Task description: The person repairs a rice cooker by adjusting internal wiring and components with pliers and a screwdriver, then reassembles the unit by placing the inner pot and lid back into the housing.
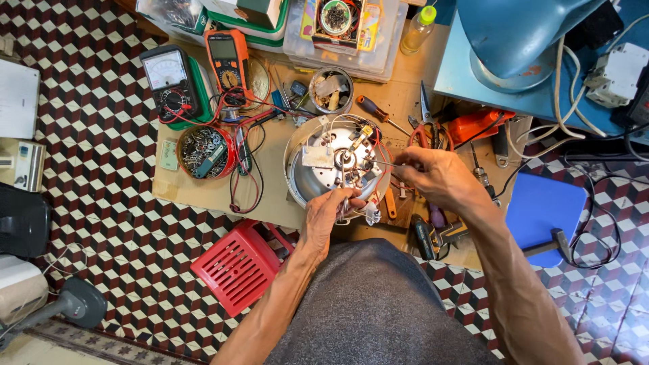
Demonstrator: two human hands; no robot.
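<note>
A round metal appliance base [301, 177] lies upside down on a low workbench, its wiring and metal parts exposed. My left hand [329, 211] grips its near rim, fingers by a white connector. My right hand [433, 174] pinches a thin metal tool or wire whose tip reaches into the centre of the wiring.
An analogue meter [169, 80] and an orange digital multimeter [228, 62] sit at the back left, a red bowl of screws [205, 152] beside them. Screwdriver [378, 113], pliers and a tin lie near. A red plastic stool [238, 265] and blue stool [541, 209] stand on the checkered floor.
</note>
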